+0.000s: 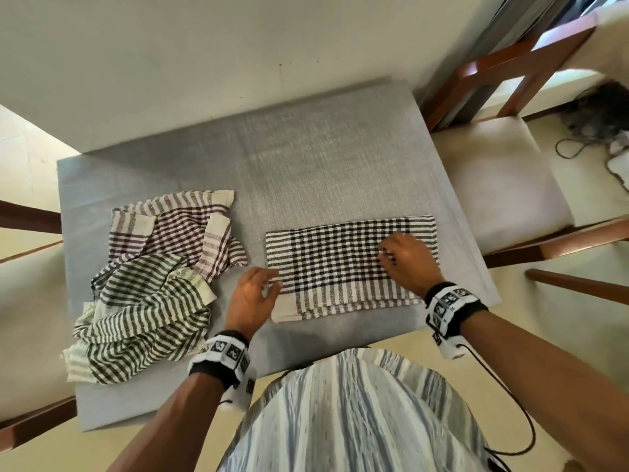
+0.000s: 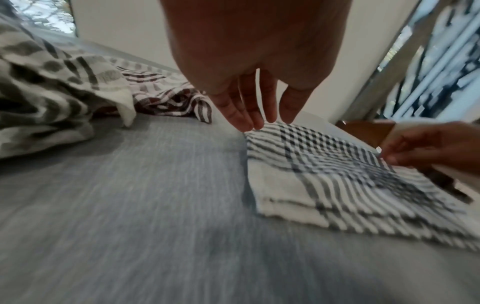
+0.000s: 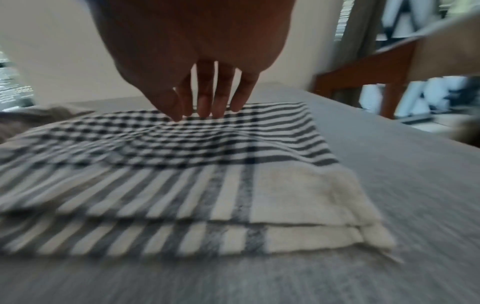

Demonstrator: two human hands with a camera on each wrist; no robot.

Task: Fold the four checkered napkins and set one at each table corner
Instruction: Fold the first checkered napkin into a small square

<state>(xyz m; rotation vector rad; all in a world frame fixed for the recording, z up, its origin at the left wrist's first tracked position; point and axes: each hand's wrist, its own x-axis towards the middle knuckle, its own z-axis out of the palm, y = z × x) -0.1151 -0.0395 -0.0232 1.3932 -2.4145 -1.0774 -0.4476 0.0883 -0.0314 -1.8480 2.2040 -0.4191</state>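
Note:
A black-and-white checkered napkin (image 1: 343, 264) lies folded in half on the grey table (image 1: 306, 158), toward its right front. My left hand (image 1: 255, 291) touches the napkin's left edge (image 2: 259, 135) with straight fingertips (image 2: 246, 121). My right hand (image 1: 405, 260) rests its straight fingers (image 3: 205, 102) on the napkin's middle right (image 3: 182, 144). A crumpled brown-checkered napkin (image 1: 177, 229) and a green-striped napkin (image 1: 143, 311) are heaped at the table's left. A fourth napkin is not visible.
Wooden chairs with pale cushions stand at the right (image 1: 503, 178) and left (image 1: 20, 301) of the table. A wall (image 1: 204, 46) runs behind it. Cables (image 1: 585, 131) lie on the floor at the far right.

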